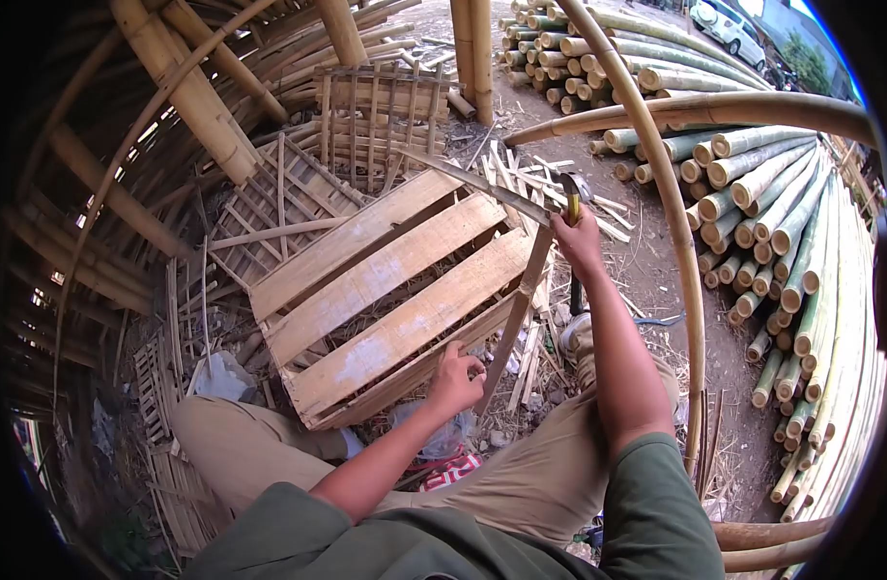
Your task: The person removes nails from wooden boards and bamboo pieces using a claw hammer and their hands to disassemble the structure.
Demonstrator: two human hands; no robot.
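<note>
Apparently, the work is centring on the crate (386, 275), which is lying tilted before the seated person, its broad slats facing up. At the crate's right end, the right hand (577, 240) is gripping the hammer (573, 201), closing around it just below the head, so that the handle is hanging under the fist. A long strip (472, 184) is reaching from the crate's far corner to this same hand, but whether the fingers are also holding it, I cannot tell. Another strip (511, 333) is standing aslant beside the crate's right end. The left hand (455, 380) is resting by the crate's near edge with fingers curling; whether it is pinching something small, I cannot tell. Scraps (530, 367) are lying to the right of the crate, and farther right the poles (753, 184) are forming a big pile. In my judgement, the step in hand is concerning the fitting or adjusting of strips on the crate's side, and the next move is calling for a steady strip, a firmer hammer hold lower on the handle, and left fingers well away from the blow.
</note>
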